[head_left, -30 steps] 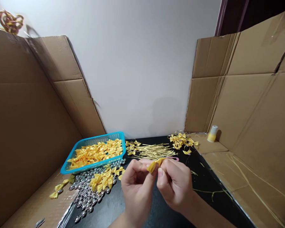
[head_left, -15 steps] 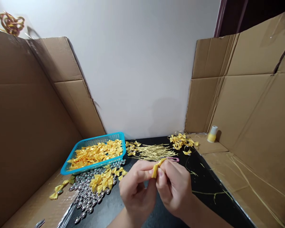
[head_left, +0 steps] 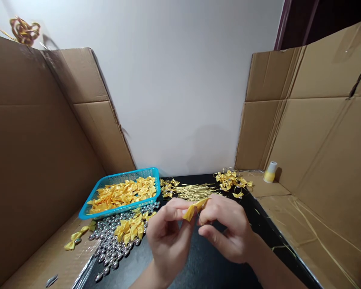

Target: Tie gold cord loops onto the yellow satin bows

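Observation:
My left hand [head_left: 169, 229] pinches a yellow satin bow [head_left: 190, 212] between thumb and index finger, in front of my chest. Close against the bow's right end is my right hand [head_left: 227, 226], its fingers curled and its thumb a little apart. A thin line shows between the bow and the right fingertips; whether it is thread or a needle I cannot tell. To the left, a pile of yellow bows [head_left: 130, 228] lies on many silver beads [head_left: 108, 249].
A blue basket [head_left: 88, 196] of yellow bows stands at the back left. Gold ties [head_left: 197, 192] lie behind my hands, with finished-looking bows on loops [head_left: 230, 180] to their right. A thread spool [head_left: 270, 172] stands by the right cardboard wall [head_left: 313, 136].
My right thumb has come off the bow, and the right hand has opened slightly and shifted right. The bow has moved a little left with my left hand. The view has shifted slightly.

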`<state>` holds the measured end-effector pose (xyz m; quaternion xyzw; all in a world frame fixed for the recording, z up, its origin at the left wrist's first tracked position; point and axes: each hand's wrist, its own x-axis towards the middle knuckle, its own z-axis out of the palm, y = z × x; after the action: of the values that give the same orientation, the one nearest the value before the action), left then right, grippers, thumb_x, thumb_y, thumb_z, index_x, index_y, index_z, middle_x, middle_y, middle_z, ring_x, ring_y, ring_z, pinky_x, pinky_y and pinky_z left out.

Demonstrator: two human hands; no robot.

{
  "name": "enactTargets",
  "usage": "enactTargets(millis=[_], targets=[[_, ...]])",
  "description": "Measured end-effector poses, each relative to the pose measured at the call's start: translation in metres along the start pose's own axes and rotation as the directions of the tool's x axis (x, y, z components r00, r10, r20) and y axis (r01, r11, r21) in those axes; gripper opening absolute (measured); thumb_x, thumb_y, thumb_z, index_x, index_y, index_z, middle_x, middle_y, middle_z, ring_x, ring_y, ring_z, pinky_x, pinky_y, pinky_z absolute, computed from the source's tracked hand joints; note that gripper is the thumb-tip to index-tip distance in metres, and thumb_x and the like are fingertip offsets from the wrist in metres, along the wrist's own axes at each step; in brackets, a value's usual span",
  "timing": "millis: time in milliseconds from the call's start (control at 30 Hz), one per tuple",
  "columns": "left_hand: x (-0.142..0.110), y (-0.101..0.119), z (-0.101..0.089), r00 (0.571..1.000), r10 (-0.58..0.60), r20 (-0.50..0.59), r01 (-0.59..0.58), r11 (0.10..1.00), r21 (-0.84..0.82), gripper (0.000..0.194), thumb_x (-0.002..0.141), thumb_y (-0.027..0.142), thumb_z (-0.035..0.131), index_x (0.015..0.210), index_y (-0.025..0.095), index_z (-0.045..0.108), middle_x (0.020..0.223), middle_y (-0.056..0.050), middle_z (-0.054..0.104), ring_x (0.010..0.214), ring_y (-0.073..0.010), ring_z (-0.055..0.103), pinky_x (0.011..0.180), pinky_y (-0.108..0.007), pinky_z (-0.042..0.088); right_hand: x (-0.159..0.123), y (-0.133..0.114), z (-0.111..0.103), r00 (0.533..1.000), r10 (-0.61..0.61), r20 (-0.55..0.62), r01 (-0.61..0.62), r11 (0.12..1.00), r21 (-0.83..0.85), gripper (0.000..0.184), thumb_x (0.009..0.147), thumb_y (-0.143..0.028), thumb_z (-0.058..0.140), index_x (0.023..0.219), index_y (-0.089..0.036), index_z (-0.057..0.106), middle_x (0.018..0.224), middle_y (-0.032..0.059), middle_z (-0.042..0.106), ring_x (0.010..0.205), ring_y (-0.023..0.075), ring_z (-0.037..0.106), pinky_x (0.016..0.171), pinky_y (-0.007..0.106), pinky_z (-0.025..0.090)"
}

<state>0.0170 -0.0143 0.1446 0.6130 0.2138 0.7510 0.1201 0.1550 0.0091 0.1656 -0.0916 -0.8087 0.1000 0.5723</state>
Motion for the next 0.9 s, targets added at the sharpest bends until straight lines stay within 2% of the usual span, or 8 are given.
enactTargets(millis=[167,333,433,533,600,667,767,900], targets=[[0.002,0.002,0.002,0.999,-0.023,0.037,0.023,1.0,-0.003,0.017,0.08,0.002,0.065,0.076,0.017,0.061,0.073,-0.001,0.073,0.063,-0.013,0.067,0.059,-0.023,0.056,-0.002,0.005,-0.002,0.987,0.072,-0.142,-0.069,0.997,0.027,0.027,0.09,-0.039,0.062,0.073,-0.02,0.056,0.058,-0.0029,0.056,0.052,0.0094,0.048,0.051,0.022,0.04],[0.0,0.001,0.001,0.995,0.007,0.104,-0.008,1.0,0.013,0.02,0.079,-0.001,0.063,0.079,0.019,0.061,0.078,-0.003,0.074,0.064,-0.0149,0.068,0.057,-0.024,0.055,-0.007,0.009,0.0,0.938,0.299,-0.174,-0.276,0.95,0.145,0.025,0.08,-0.039,0.074,0.079,-0.021,0.056,0.061,-0.0056,0.053,0.053,0.0088,0.048,0.052,0.021,0.041],[0.001,-0.002,-0.002,0.988,0.022,0.15,-0.027,0.999,0.03,0.023,0.078,-0.004,0.062,0.08,0.019,0.06,0.08,-0.004,0.074,0.067,-0.0156,0.069,0.058,-0.025,0.055,-0.006,0.012,-0.004,0.88,0.464,-0.1,-0.434,0.872,0.227,0.031,0.074,-0.04,0.079,0.085,-0.021,0.057,0.068,-0.0047,0.054,0.06,0.01,0.051,0.057,0.022,0.045],[0.007,-0.005,-0.007,0.967,0.069,0.245,-0.088,0.994,0.065,0.025,0.077,-0.005,0.062,0.082,0.02,0.062,0.08,-0.004,0.075,0.067,-0.0163,0.069,0.059,-0.028,0.056,-0.003,0.016,-0.013,0.873,0.479,0.087,-0.481,0.82,0.309,0.033,0.08,-0.052,0.069,0.086,-0.02,0.064,0.08,0.0013,0.06,0.073,0.0136,0.055,0.066,0.026,0.047],[0.013,-0.007,-0.011,0.935,0.124,0.332,-0.167,0.981,0.102,0.024,0.077,-0.003,0.062,0.084,0.019,0.063,0.08,-0.005,0.076,0.065,-0.0162,0.069,0.059,-0.029,0.057,-0.001,0.018,-0.018,0.873,0.455,0.175,-0.487,0.792,0.369,0.033,0.086,-0.052,0.061,0.084,-0.019,0.069,0.086,0.0035,0.061,0.078,0.0147,0.058,0.07,0.029,0.048],[0.02,-0.009,-0.015,0.877,0.217,0.429,-0.306,0.94,0.15,0.021,0.078,-0.001,0.062,0.084,0.019,0.064,0.08,-0.007,0.076,0.065,-0.0169,0.07,0.06,-0.029,0.059,0.001,0.019,-0.022,0.862,0.461,0.21,-0.506,0.772,0.386,0.023,0.087,-0.041,0.064,0.083,-0.02,0.071,0.088,0.0034,0.062,0.081,0.0146,0.059,0.073,0.029,0.049],[0.025,-0.012,-0.019,0.767,0.357,0.534,-0.535,0.815,0.223,0.017,0.077,0.0,0.062,0.082,0.015,0.065,0.078,-0.011,0.076,0.067,-0.0195,0.071,0.059,-0.03,0.06,0.003,0.017,-0.024,0.852,0.47,0.229,-0.523,0.775,0.354,0.006,0.083,-0.025,0.07,0.08,-0.02,0.071,0.091,0.0026,0.063,0.087,0.0144,0.061,0.081,0.031,0.05],[0.025,-0.016,-0.02,0.661,0.448,0.602,-0.696,0.665,0.27,0.015,0.078,0.0,0.064,0.077,0.016,0.064,0.077,-0.011,0.076,0.068,-0.0209,0.072,0.057,-0.029,0.061,0.003,0.016,-0.024,0.861,0.469,0.198,-0.509,0.799,0.321,0.009,0.085,-0.021,0.068,0.076,-0.019,0.069,0.089,0.0026,0.064,0.087,0.0144,0.061,0.081,0.031,0.05]])
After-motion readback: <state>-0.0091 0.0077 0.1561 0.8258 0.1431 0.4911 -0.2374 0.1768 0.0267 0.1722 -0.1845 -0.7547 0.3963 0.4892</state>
